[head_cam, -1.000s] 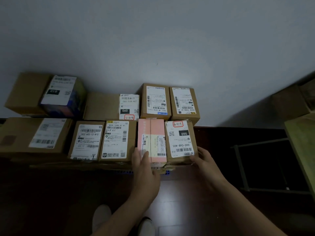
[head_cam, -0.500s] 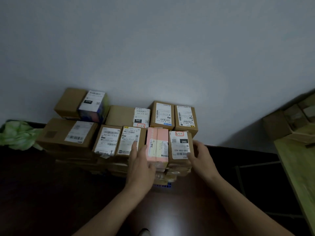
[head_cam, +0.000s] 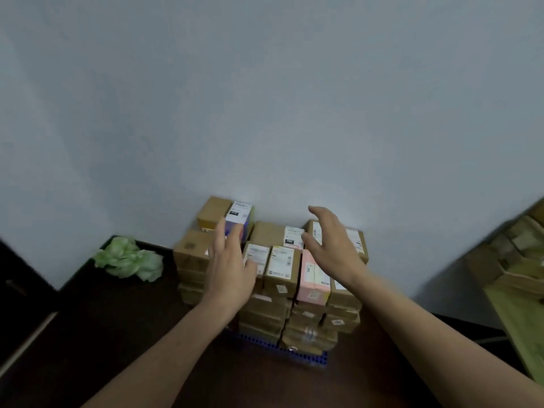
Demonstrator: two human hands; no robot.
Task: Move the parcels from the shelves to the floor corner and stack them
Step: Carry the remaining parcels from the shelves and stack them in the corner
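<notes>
A stack of cardboard parcels (head_cam: 281, 267) with white labels stands on the dark floor against the grey wall, several layers high. A pink parcel (head_cam: 312, 278) sits in the top layer at the front right. A white and blue box (head_cam: 240, 216) lies at the back left. My left hand (head_cam: 231, 266) hovers over the left side of the stack with its fingers spread and holds nothing. My right hand (head_cam: 331, 245) is raised above the right side, fingers loose and apart, also with nothing in it. It hides part of the right-hand parcels.
A blue studded mat (head_cam: 282, 348) shows under the stack's front edge. A crumpled green bag (head_cam: 128, 259) lies on the floor to the left. A wooden shelf (head_cam: 518, 304) with more cardboard boxes (head_cam: 500, 260) stands at the right.
Both hands have let go of the pink parcel and the one beside it and lifted off the stack. The view has pulled back and risen, so the stack looks smaller.
</notes>
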